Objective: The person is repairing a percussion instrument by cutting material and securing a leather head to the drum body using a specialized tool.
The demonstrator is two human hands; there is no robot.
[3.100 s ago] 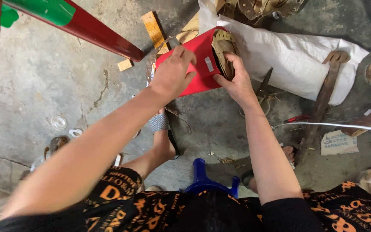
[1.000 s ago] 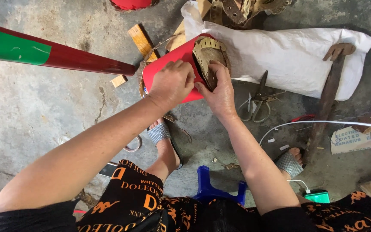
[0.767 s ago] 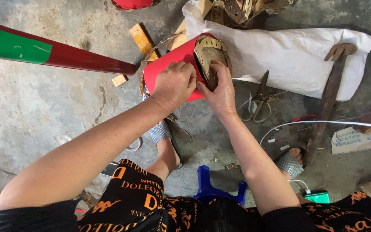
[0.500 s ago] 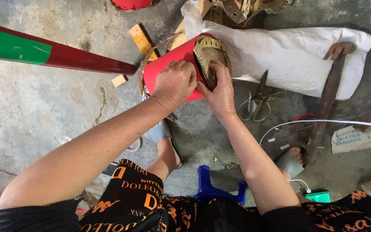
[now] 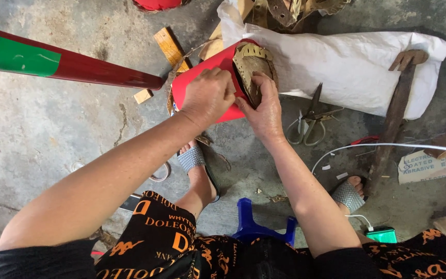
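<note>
You are pressing your left hand [image 5: 208, 97] flat, fingers curled down, on a smooth red sheet [image 5: 197, 85] in the upper middle of the frame. Your right hand [image 5: 264, 111] is gripping a worn brown leather piece [image 5: 254, 64], thumb and fingers closed on its lower end where it meets the sheet's edge. The leather is scalloped along its top rim, and its long axis is running from your hand toward the top of the frame. Behind it, a crinkled white sack [image 5: 347, 67] is lying on rough grey concrete [image 5: 52, 129]. Metal scissors [image 5: 308, 119] are lying just right of your hand. A pale rectangular paper label [image 5: 423, 166] is sitting at the right edge.
</note>
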